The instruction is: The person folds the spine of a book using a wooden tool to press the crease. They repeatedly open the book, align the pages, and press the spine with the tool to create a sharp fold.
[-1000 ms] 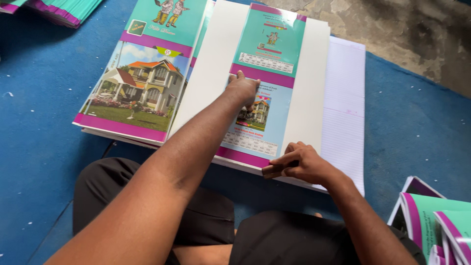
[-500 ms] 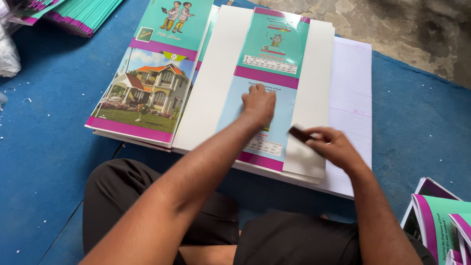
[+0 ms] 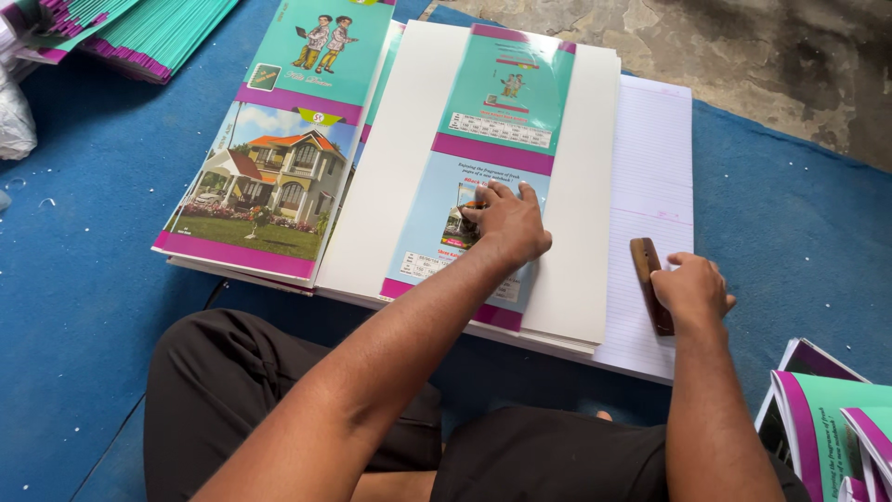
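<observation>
The left hand (image 3: 506,223) lies flat, fingers spread, on the near half of the cover (image 3: 483,186). Right of it, the right hand (image 3: 689,293) is clamped on a brown tool (image 3: 650,279) resting on the lined sheet (image 3: 650,149).

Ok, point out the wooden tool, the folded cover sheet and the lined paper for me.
Wooden tool (image 3: 649,279): head view, on its dark upper half.
Cover sheet (image 3: 506,102): head view, on the teal printed panel.
Lined paper (image 3: 655,167): head view, on the bare ruled area right of the cover.

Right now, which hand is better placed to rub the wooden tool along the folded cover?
The right hand, probably: it already holds the wooden tool on the lined sheet beside the cover. The left hand presses flat on the cover.
</observation>
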